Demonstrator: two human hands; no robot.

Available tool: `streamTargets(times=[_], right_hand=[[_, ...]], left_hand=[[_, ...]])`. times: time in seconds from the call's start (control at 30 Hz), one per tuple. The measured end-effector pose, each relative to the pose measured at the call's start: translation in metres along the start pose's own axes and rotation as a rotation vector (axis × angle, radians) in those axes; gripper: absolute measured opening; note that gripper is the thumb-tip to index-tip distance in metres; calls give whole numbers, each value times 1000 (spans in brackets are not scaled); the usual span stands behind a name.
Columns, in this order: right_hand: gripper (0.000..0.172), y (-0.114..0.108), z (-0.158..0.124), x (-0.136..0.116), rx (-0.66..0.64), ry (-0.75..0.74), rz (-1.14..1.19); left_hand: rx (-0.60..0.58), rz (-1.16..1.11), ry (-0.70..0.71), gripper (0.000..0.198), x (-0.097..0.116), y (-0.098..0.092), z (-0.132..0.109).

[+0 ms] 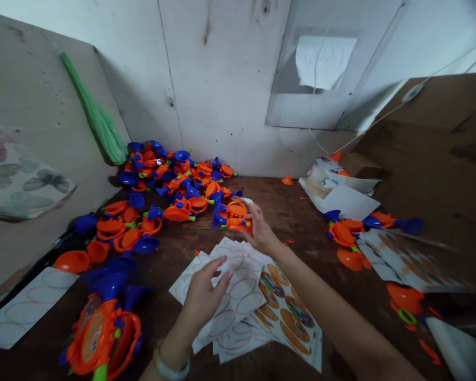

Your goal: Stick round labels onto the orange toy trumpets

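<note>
My right hand reaches out past the paper sheets, its fingers around the near end of an orange and blue toy trumpet beside the pile. Over the sticker sheets my left hand hovers or rests with thumb and fingers apart and nothing between them. Beneath it lie several fanned white sheets printed with oval outlines. To their right, a sheet of orange round stickers is partly covered by the white ones. A bracelet is on my left wrist.
More toy trumpets are heaped against the back wall. Others lie at the near left by a blank-ovals sheet. Loose parts, papers and another sticker stack are on the right, before a cardboard box. A green cloth hangs left.
</note>
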State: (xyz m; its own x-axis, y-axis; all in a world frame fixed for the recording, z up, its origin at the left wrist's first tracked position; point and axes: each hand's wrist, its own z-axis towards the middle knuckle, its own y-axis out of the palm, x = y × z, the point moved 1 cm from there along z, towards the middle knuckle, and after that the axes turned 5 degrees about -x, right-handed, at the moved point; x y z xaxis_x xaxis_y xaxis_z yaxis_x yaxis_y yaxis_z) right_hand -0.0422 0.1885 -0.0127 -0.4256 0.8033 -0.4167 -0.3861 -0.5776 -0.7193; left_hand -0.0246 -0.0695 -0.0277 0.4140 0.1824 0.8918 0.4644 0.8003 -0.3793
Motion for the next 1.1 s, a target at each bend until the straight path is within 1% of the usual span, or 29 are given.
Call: streamTargets(times=[0.07,0.1,0.13,0.17,0.2,0.23,0.27,0.3,0.37,0.4,0.43,0.47,0.5,0.57,0.67,0.77,0.83,0.93,1.1], right_hand=[[121,-17,-12,-37,9,-19,90],[123,-24,-19,-57,-5,-26,165],[124,-30,-24,-76,-49,-34,333],[123,-34,-29,-94,-104,-34,465],[123,-37,-33,-111,-140,-33,545],[123,-39,-35,-125,-121,-25,573],[123,-40,-37,-137,-50,-10,548],[121,-42,-39,-147,69,16,497],[111,-43,-41,-166,337,84,427],[105,-43,-42,-175,427,116,442],[99,-43,-43,-185,474,150,492],[95,-41,-43,-194,491,180,561],[92,-40,-43,-203,492,207,634],[89,-34,-43,-220,493,266,752],[89,-22,-42,-236,518,342,848],[93,-12,-41,-243,554,393,887],[93,-9,-40,-246,562,404,906],[92,-7,-39,-249,551,401,888],[94,-6,-40,-249,518,371,806]], left_hand=[[46,-108,-40,54,4,-4,-9],[60,-202,-50,61,7,-6,-14],[69,-314,-59,64,11,-7,-19],[81,-425,-69,63,15,-8,-24],[99,-515,-79,58,20,-10,-30],[137,-568,-94,51,25,-11,-35],[200,-582,-111,45,30,-13,-41],[279,-590,-133,42,34,-15,-46],[445,-667,-175,47,43,-18,-55],[493,-742,-191,53,47,-18,-58],[513,-826,-193,59,52,-18,-61],[504,-902,-178,62,56,-17,-63],[480,-958,-149,62,59,-16,-65],[425,-998,-60,58,63,-13,-70],[379,-955,77,56,63,-11,-78],[383,-798,171,55,59,-12,-83],[393,-681,220,49,59,-14,-83],[397,-601,266,39,63,-16,-80],[425,-607,249,35,68,-13,-75]])
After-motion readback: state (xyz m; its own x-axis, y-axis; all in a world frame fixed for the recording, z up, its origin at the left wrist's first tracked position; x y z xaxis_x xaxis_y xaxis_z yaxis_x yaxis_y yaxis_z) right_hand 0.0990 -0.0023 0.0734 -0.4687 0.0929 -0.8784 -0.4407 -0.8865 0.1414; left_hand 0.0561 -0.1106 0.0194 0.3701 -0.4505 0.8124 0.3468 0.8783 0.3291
